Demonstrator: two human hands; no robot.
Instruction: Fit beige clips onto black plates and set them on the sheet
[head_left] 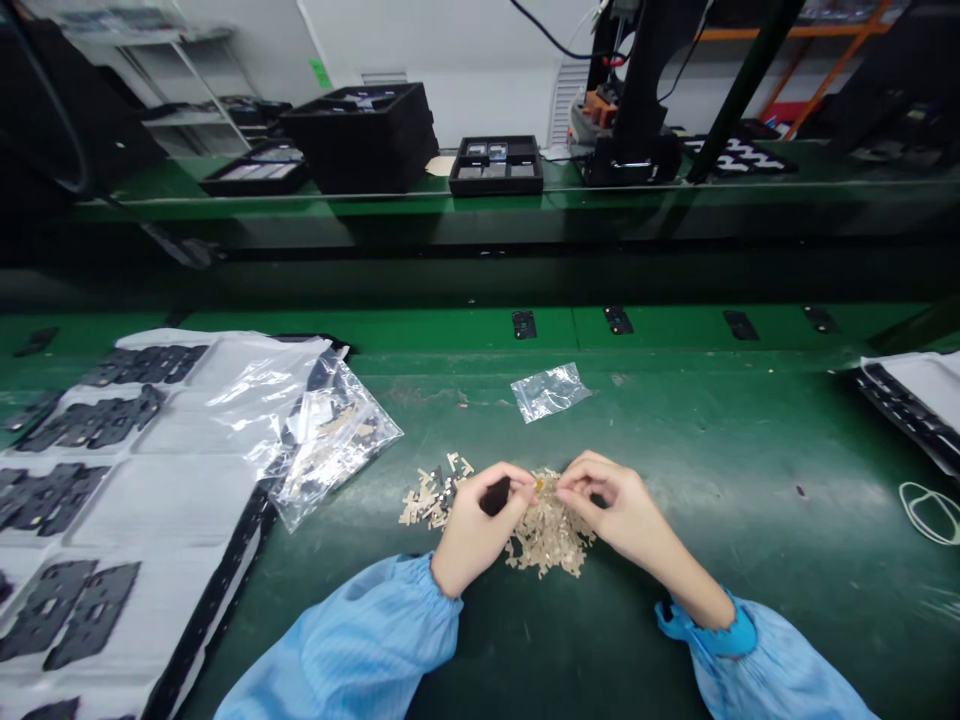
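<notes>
My left hand (472,525) and my right hand (611,505) meet over a pile of small tan metal pieces (551,540) on the green work surface (712,470). The left hand's fingers are curled around a small black part (495,496). With thumb and fingers, the right hand pinches a tiny tan piece (541,486) right next to the black part. More tan pieces (431,495) lie scattered to the left of the left hand.
A white tray (112,520) with black flat parts sits at left, partly under clear plastic bags (330,440). A small clear bag (550,391) lies beyond the hands. Black trays (495,165) stand on the far shelf. A white tray edge (911,400) and a wire loop (930,512) are at right.
</notes>
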